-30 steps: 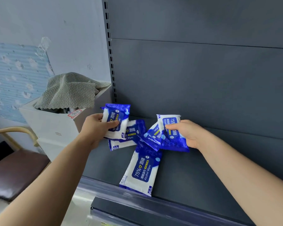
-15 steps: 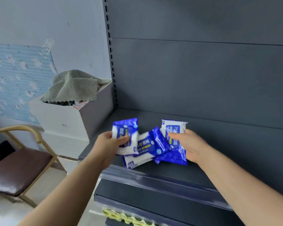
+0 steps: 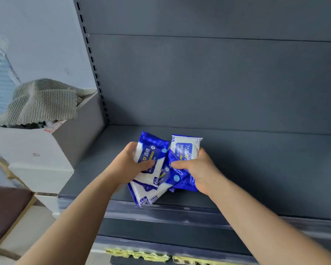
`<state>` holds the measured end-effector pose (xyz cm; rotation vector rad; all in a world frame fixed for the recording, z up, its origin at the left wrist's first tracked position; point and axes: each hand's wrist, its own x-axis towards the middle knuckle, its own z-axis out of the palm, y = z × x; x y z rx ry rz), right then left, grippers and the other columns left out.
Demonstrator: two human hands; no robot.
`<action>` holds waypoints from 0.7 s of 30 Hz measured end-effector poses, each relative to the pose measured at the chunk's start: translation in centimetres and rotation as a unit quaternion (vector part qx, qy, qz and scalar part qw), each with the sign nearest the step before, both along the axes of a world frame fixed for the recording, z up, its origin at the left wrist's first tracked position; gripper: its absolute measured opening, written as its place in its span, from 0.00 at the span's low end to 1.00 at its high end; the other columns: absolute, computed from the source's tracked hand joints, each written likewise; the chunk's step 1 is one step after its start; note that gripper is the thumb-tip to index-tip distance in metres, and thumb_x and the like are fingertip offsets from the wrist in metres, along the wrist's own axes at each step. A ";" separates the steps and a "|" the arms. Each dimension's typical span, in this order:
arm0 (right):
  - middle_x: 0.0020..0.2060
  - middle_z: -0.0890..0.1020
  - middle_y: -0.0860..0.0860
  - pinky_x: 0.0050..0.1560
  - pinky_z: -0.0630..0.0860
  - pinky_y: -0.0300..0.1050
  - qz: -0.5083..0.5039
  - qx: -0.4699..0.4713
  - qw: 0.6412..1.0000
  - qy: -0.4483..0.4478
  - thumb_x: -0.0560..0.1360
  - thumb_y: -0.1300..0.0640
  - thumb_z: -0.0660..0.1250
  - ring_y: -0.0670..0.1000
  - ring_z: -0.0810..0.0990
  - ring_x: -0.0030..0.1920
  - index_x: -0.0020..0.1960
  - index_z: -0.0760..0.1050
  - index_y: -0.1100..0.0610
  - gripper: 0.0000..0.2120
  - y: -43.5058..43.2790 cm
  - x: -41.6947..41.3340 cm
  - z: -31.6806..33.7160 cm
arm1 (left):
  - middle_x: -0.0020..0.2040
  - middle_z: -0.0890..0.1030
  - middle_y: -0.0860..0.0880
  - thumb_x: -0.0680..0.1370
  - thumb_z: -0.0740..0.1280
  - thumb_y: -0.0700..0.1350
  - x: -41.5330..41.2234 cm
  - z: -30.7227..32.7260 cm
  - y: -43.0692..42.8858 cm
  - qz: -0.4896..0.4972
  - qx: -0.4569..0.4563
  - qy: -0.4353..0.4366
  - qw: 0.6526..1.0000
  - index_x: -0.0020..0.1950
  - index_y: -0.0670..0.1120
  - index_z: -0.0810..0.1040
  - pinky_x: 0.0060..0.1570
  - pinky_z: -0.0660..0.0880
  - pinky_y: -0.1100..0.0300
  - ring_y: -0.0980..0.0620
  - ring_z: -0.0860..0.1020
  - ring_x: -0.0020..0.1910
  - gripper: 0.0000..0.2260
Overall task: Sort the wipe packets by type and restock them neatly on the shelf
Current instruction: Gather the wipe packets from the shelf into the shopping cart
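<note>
Wipe packets (image 3: 167, 175): at least 4 flat soft packs, blue and white, printed "75%" and "Alcohol Wipes" beside Chinese characters, bunched in an overlapping fan above the front left of the shelf (image 3: 256, 169), a dark grey metal deck with a matching back panel. The left-hand packet (image 3: 151, 153), gripped by the left hand (image 3: 126, 165), tilts with its blue end up; the right-hand packet (image 3: 185, 147), gripped by the right hand (image 3: 201, 169), stands with its white end up. The remaining packs are wedged between and below these 2, white ends pointing at the shelf's front lip.
</note>
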<state>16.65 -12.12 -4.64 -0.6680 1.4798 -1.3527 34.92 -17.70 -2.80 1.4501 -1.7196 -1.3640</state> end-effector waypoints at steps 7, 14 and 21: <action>0.48 0.84 0.54 0.42 0.81 0.50 -0.091 -0.037 0.995 -0.008 0.64 0.72 0.76 0.54 0.84 0.46 0.57 0.73 0.57 0.25 4.0 -7.4 1.9 | 0.45 0.84 0.53 0.71 0.75 0.44 -7.8 1.5 2.9 -0.032 -0.028 0.102 0.994 0.54 0.53 0.72 0.38 0.82 0.50 0.51 0.85 0.39 0.17; 0.47 0.85 0.53 0.41 0.81 0.50 -0.186 -0.080 0.979 0.020 0.64 0.71 0.76 0.53 0.85 0.44 0.58 0.74 0.58 0.25 15.1 -20.1 5.6 | 0.44 0.83 0.56 0.73 0.73 0.44 -21.9 4.5 11.1 -0.137 -0.075 0.153 0.976 0.53 0.52 0.71 0.30 0.79 0.62 0.56 0.84 0.37 0.14; 0.45 0.85 0.53 0.39 0.82 0.49 -0.281 -0.075 0.955 0.059 0.64 0.72 0.75 0.53 0.85 0.42 0.57 0.74 0.58 0.25 30.8 -35.4 6.3 | 0.46 0.84 0.55 0.73 0.73 0.44 -39.6 3.8 23.6 -0.223 -0.054 0.184 0.956 0.54 0.50 0.72 0.38 0.81 0.56 0.54 0.84 0.40 0.14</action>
